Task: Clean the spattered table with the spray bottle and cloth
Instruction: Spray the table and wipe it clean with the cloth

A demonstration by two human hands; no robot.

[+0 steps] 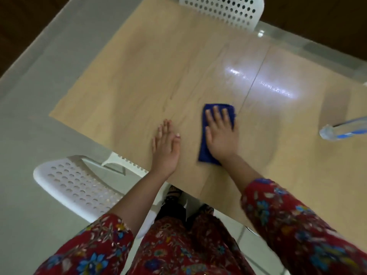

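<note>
1. Near the front edge of the table (139, 80), the blue cloth (204, 147) lay flat on the wood, folded into a narrow pad.
2. The right hand (221, 137) was spread open on top of the cloth, fingers (216, 114) splayed toward the table's far side, pressing the pad down with the palm rather than gripping it.
3. The left hand (165, 147) rested flat and empty on the bare wood just beside the cloth, toward the table's left edge, apparently bracing.
4. The spray bottle (343, 130) sat toward the table's right side, well apart from both hands, only partly in view and held by nobody.
5. A glossy patch, probably wet, shone on the table beyond the cloth; individual spatters were too faint to pick out.
6. The cloth looked soft, light and limp, so it would likely bunch if pushed by one edge; a broad flat palm over its middle seemed the best hold.
7. The bottle looked like light clear plastic, possibly slick if wet, best taken around its neck; its trigger was out of view.
8. White perforated chairs (79, 187) stood at the table's near-left corner and far side.
</note>
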